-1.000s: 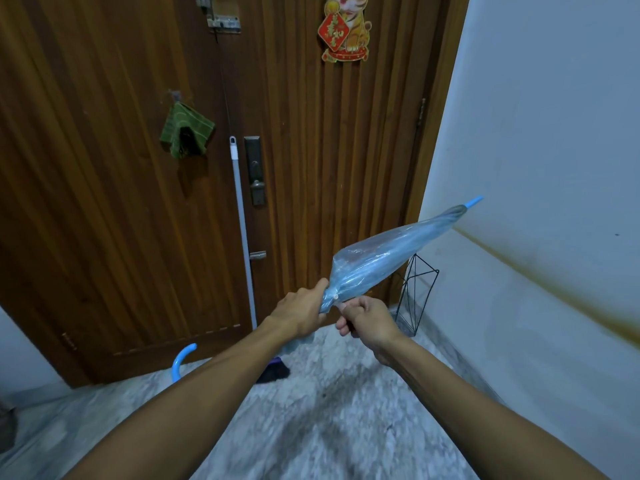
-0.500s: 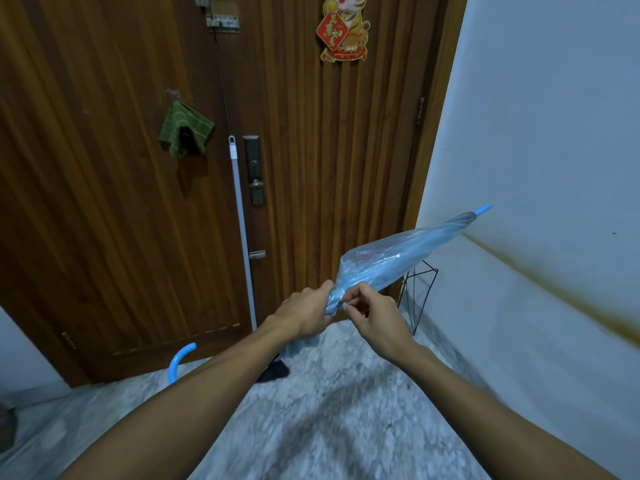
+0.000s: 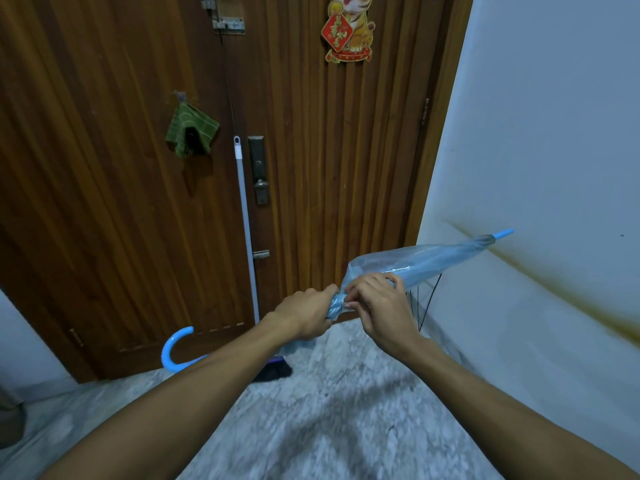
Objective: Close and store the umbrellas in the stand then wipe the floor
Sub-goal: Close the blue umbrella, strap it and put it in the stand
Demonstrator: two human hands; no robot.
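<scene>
Now the folded pale-blue umbrella [image 3: 415, 263] is held in both hands out in front of the door, its tip slanting up and away to the right toward the wall. Against half a second ago the tip sits lower and further right, and the right hand [image 3: 381, 308] has slid forward: its fingers [image 3: 372, 284] now curl over the gathered canopy, where before they only pinched at the edge of it. The left hand [image 3: 308, 315] grips the bunched lower end as it did before, fist wrapped tight, touching the right-hand fingers. The curved blue handle [image 3: 175, 349] shows below and left of the left forearm.

The black wire stand [image 3: 424, 303] sits on the floor just beyond the right-hand fingers, in the corner by the wall; only a few of its wires show past the hand and canopy, so what it holds, if anything, cannot be told.

Beyond the left-hand fingers a grey mop pole [image 3: 246, 230] leans against the wooden door [image 3: 104, 202], its dark head [image 3: 273, 370] on the marble floor [image 3: 329, 410] partly behind the left forearm. A green cloth [image 3: 190, 133] hangs on a hook higher up the door, beside the lock plate [image 3: 259, 169], and a tiger decoration [image 3: 348, 27] is stuck near the top. The white wall [image 3: 554, 133] to the right carries a brownish streak.
</scene>
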